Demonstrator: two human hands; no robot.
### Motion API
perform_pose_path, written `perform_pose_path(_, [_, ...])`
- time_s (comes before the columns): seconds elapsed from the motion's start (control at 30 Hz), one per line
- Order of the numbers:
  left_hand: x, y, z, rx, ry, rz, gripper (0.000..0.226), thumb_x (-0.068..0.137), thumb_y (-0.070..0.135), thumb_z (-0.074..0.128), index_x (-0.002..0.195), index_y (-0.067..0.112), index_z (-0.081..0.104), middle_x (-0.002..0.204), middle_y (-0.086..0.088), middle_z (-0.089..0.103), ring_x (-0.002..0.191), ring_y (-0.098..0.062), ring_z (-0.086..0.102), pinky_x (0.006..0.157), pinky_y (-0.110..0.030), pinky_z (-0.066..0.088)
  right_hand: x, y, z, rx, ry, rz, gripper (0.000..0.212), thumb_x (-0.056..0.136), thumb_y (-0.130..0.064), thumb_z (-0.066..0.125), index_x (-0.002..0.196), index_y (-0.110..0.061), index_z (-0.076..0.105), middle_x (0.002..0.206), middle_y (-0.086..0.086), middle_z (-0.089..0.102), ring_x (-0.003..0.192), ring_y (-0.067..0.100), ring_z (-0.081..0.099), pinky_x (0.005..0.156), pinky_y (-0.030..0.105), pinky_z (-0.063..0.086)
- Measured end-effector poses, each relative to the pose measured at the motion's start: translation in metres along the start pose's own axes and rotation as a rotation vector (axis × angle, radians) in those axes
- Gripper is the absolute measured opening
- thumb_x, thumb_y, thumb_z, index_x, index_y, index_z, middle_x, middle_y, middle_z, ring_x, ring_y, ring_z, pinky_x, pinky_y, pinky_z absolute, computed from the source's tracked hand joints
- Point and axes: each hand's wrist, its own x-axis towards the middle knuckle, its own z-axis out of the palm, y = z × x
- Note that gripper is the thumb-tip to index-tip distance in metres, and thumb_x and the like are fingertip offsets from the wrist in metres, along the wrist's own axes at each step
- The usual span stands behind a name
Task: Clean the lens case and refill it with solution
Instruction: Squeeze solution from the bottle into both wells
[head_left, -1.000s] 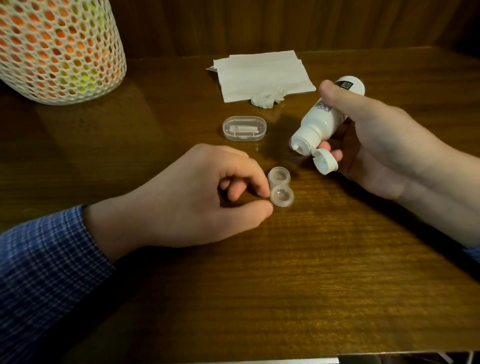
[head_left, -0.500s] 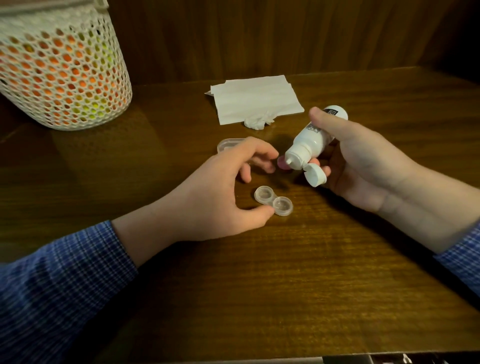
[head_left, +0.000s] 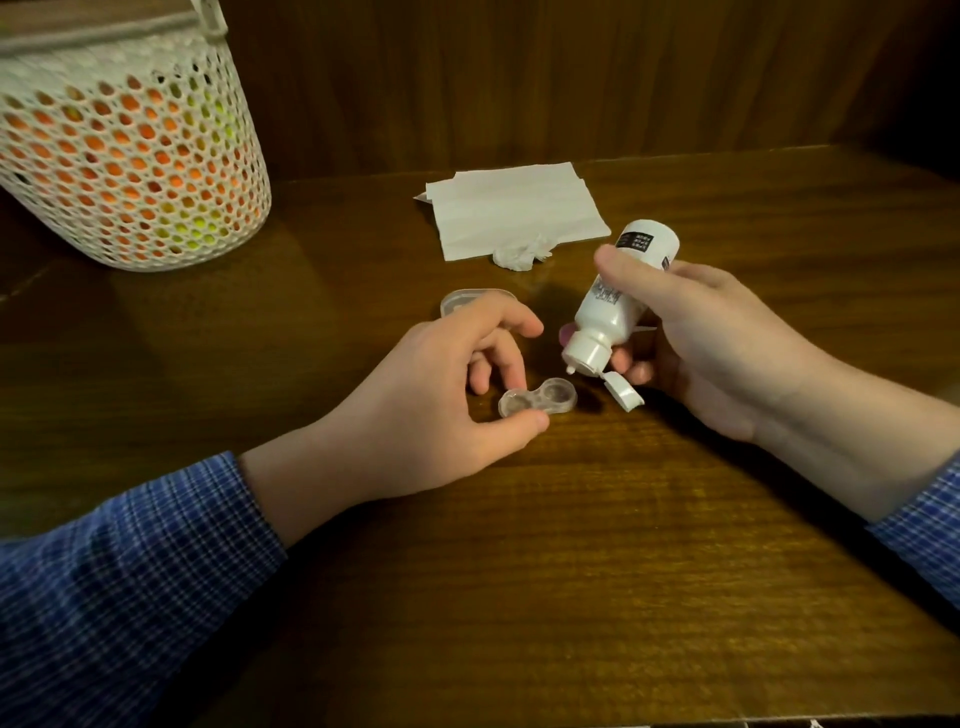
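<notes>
Clear plastic two-well lens case (head_left: 537, 402) lying flat on the dark wooden tabletop (head_left: 571, 571), long axis running left to right and rising slightly toward the right, both wells uncapped and facing up. Pinched at the left well by the left hand (head_left: 441, 400): thumb against the near edge, a finger curled on the far side, index finger lifted clear above. Small white plastic solution bottle (head_left: 618, 296) gripped in the right hand (head_left: 717, 343), fingers wrapped round its body, tilted nozzle-down with the white flip cap (head_left: 626, 396) hanging open. Nozzle tip poised just above and slightly beyond the right well, apart from it, no drop visible. Right well nearer the bottle hand, left well under the steadying fingers. Likely next: a short shift toward the wearer to centre the tip over the right well, then a squeeze
</notes>
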Motion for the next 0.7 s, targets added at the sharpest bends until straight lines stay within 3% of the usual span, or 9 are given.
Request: perform_pose_path(0.7, [-0.0004,-0.0016,-0.0002,-0.028,0.038,-0.001,0.055,0.079,0.025,0.085,0.128,0.017,0.06,0.09,0.012,0.069,0.077,-0.02,0.064,0.067,-0.033,0.054,-0.0019,0.005,0.0063,-0.115,-0.015,-0.105,0.028,0.095,-0.041,0.067,0.106,-0.016,0.065,0.105,0.024,0.073,0.056,0.014,0.056,0.045,0.02,0.043])
